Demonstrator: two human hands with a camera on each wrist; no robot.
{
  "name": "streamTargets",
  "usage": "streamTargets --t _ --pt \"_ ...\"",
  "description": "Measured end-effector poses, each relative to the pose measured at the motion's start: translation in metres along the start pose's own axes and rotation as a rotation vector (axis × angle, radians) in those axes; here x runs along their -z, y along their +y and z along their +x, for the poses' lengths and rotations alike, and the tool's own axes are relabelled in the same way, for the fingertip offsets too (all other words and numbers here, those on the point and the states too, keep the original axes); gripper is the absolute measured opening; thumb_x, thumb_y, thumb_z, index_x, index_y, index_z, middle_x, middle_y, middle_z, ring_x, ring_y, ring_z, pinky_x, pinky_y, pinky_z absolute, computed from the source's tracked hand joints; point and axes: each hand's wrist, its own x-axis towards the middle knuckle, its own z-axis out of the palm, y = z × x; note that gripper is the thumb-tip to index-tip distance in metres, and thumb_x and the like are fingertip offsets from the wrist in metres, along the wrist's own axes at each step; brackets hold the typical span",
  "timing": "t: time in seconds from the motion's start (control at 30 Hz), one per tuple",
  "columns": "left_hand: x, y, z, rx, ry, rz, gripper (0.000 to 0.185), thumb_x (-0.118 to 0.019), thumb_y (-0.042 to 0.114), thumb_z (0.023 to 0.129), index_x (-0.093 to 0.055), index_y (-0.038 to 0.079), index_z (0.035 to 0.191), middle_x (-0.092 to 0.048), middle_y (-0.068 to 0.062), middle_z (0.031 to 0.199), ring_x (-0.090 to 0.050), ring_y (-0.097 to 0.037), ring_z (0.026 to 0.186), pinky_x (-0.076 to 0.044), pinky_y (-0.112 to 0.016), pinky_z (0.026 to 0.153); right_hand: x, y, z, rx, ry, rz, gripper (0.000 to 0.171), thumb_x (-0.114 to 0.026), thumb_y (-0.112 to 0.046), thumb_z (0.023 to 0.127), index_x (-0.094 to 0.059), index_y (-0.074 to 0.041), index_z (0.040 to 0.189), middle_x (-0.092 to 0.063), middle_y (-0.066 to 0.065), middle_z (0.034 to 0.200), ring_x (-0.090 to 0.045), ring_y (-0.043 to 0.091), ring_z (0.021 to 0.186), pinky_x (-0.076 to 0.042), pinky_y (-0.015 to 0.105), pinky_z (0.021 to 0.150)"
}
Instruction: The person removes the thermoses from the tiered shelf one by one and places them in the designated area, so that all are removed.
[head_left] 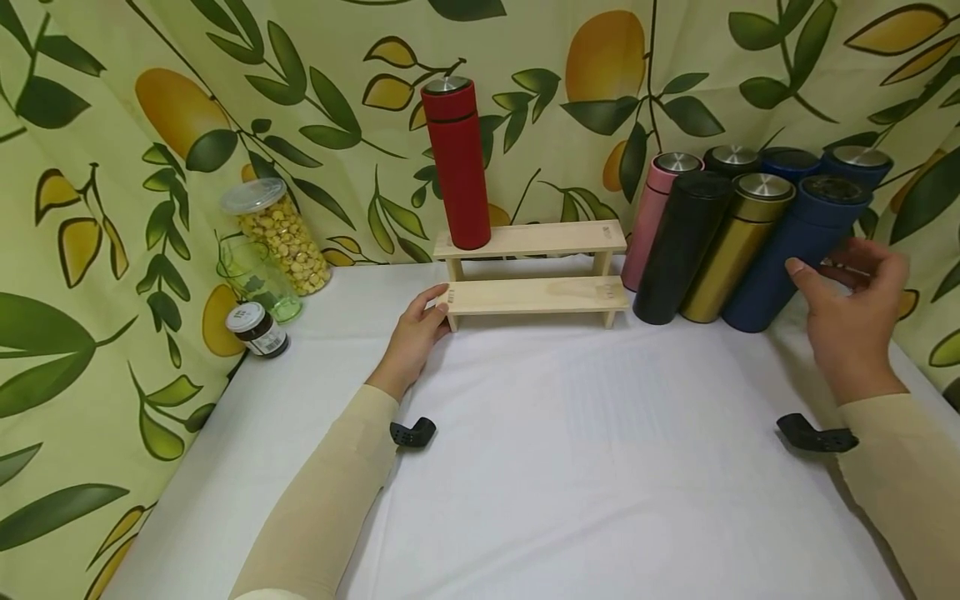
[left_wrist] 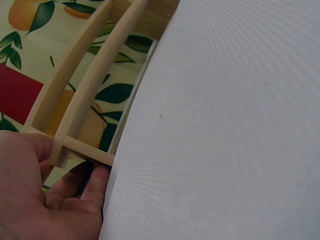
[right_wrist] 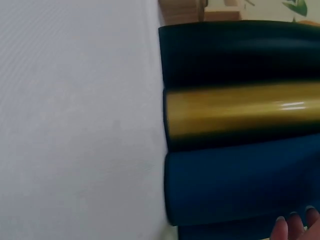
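Observation:
My left hand (head_left: pixel 417 336) grips the left end of a two-tier wooden stand (head_left: pixel 536 296); in the left wrist view its fingers (left_wrist: pixel 92 190) curl around the end by the leg. A red thermos bottle (head_left: pixel 457 167) stands upright on the upper tier's left end. My right hand (head_left: pixel 858 312) is at the right side of the front blue thermos bottle (head_left: pixel 780 258), thumb over its front face and fingers loosely bent by its edge. The right wrist view shows fingertips (right_wrist: pixel 295 225) beside this blue bottle. Left of it stand gold (head_left: pixel 723 267) and black thermos bottles (head_left: pixel 681 258).
A pink thermos bottle (head_left: pixel 652 221) stands right of the stand, with several darker bottles in the row behind. At the left are a jar of yellow snacks (head_left: pixel 285 237), a green glass cup (head_left: pixel 262 279) and a small dark jar (head_left: pixel 258 329). A patterned curtain (head_left: pixel 360 167) borders the white table.

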Motion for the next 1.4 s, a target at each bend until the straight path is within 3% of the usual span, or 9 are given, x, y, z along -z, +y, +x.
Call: streamTargets --t 0.27,0.6,0.73,0.93,1.4 --pt "0.001 0.000 0.000 0.001 0.002 0.009 0.045 -0.052 0.016 0.118 -0.050 0.015 0.163 -0.046 -0.025 0.161 -0.055 -0.032 0.142 -0.050 -0.036 0.112 -0.004 -0.016 -0.006 0.090 0.094 0.046 0.051 -0.073 -0.021 0.106 -0.048 -0.023 0.150 -0.052 -0.010 0.138 -0.049 0.001 0.117 -0.040 0.022 0.104" --pt "0.002 -0.001 0.000 -0.001 0.002 0.009 0.045 -0.052 0.015 0.118 -0.051 0.016 0.162 -0.047 -0.025 0.160 -0.057 -0.032 0.141 -0.051 -0.035 0.111 -0.012 -0.023 -0.012 0.192 0.106 0.129 0.048 -0.075 -0.013 0.104 -0.052 -0.015 0.146 -0.055 -0.007 0.131 -0.056 0.006 0.115 -0.045 0.023 0.098" --pt "0.002 -0.001 0.001 -0.002 0.002 0.007 0.045 -0.052 0.015 0.118 -0.051 0.016 0.163 -0.047 -0.025 0.161 -0.056 -0.032 0.141 -0.051 -0.035 0.112 -0.019 -0.027 -0.018 0.222 0.055 0.187 0.046 -0.075 -0.006 0.102 -0.055 -0.010 0.143 -0.058 -0.002 0.129 -0.059 0.010 0.112 -0.049 0.024 0.093" --pt "0.002 -0.001 0.002 -0.005 0.003 0.011 0.045 -0.054 0.016 0.117 -0.052 0.017 0.162 -0.048 -0.023 0.160 -0.057 -0.030 0.140 -0.052 -0.036 0.111 -0.028 -0.026 -0.028 0.233 -0.049 0.188 0.047 -0.075 -0.003 0.101 -0.055 -0.011 0.143 -0.058 0.001 0.131 -0.059 0.011 0.113 -0.049 0.022 0.092" --pt "0.002 -0.003 0.002 -0.009 0.000 -0.005 0.045 -0.054 0.015 0.117 -0.053 0.017 0.162 -0.048 -0.024 0.160 -0.056 -0.030 0.141 -0.051 -0.036 0.112 -0.050 -0.033 -0.055 0.290 -0.307 0.279 0.047 -0.072 0.013 0.098 -0.056 0.000 0.140 -0.061 0.006 0.122 -0.063 0.016 0.103 -0.053 0.015 0.086"
